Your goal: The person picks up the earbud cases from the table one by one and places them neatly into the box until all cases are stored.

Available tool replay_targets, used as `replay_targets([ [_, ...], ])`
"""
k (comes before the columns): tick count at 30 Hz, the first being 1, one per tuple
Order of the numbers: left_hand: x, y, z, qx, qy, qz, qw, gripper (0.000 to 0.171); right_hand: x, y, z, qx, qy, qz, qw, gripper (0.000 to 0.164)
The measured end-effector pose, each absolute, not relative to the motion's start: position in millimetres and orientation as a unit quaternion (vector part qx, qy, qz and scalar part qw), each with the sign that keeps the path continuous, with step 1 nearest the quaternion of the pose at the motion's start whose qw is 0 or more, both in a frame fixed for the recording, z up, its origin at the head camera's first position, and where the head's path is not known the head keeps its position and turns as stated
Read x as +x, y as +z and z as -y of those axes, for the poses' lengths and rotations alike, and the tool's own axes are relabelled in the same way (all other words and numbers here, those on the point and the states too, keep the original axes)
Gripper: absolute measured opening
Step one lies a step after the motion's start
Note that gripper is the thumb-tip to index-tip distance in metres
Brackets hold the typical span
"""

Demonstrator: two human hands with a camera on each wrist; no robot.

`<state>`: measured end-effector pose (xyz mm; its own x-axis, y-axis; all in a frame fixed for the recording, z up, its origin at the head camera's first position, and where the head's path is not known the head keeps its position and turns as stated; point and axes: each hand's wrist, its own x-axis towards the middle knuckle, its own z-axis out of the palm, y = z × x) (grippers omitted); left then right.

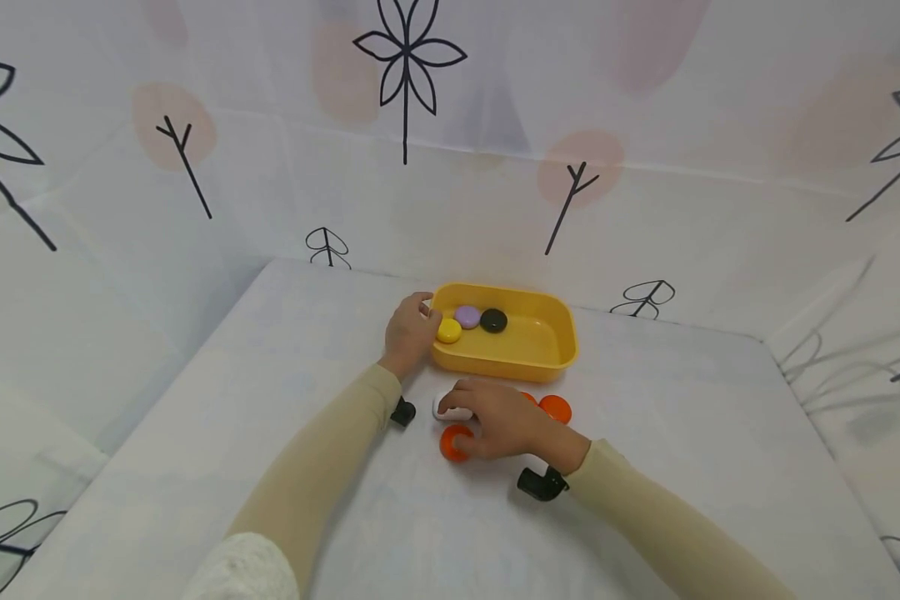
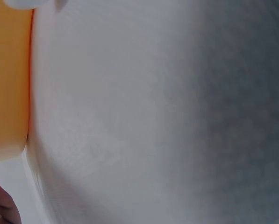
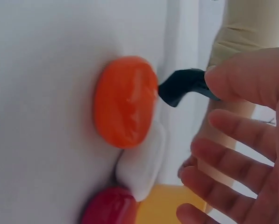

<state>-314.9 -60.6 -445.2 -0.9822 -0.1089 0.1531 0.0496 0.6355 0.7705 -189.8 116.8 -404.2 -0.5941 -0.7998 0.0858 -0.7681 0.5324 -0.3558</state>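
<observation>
At the left end of a yellow tray (image 1: pixel 480 362), my left hand (image 1: pixel 411 335) grips the rim, its thumb over the edge. A yellow piece (image 1: pixel 448 332), a lilac piece (image 1: pixel 467 317) and a black piece (image 1: pixel 493 321), all smooth and rounded, lie inside the tray. My right hand (image 1: pixel 504 421) hovers in front of it, over a glossy orange piece (image 3: pixel 125 102). The right wrist view shows the fingers spread and apart from this piece. Partly hidden behind it are a white piece (image 3: pixel 141 163) and a dark red one (image 3: pixel 111 207).
Another orange-red piece (image 1: pixel 555 408) lies beyond my right hand, with one more partly hidden beside it. The white table (image 1: pixel 682 433) meets patterned cloth walls (image 1: pixel 465 208) behind and at the sides. Small black devices (image 1: pixel 542 485) sit at both wrists.
</observation>
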Motion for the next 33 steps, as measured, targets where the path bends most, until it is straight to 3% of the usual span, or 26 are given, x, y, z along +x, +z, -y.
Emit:
replay_targets([
  [17, -310, -439, 60, 0.019, -0.434, 0.897, 0.083, 0.042, -208, -384, -122, -0.371, -0.240, -0.897, 0.010, 0.032],
  [33, -313, -443, 62, 0.010, -0.440, 0.894, 0.085, 0.042, -246, -388, -120, -0.318, -0.337, -0.886, -0.012, 0.035],
])
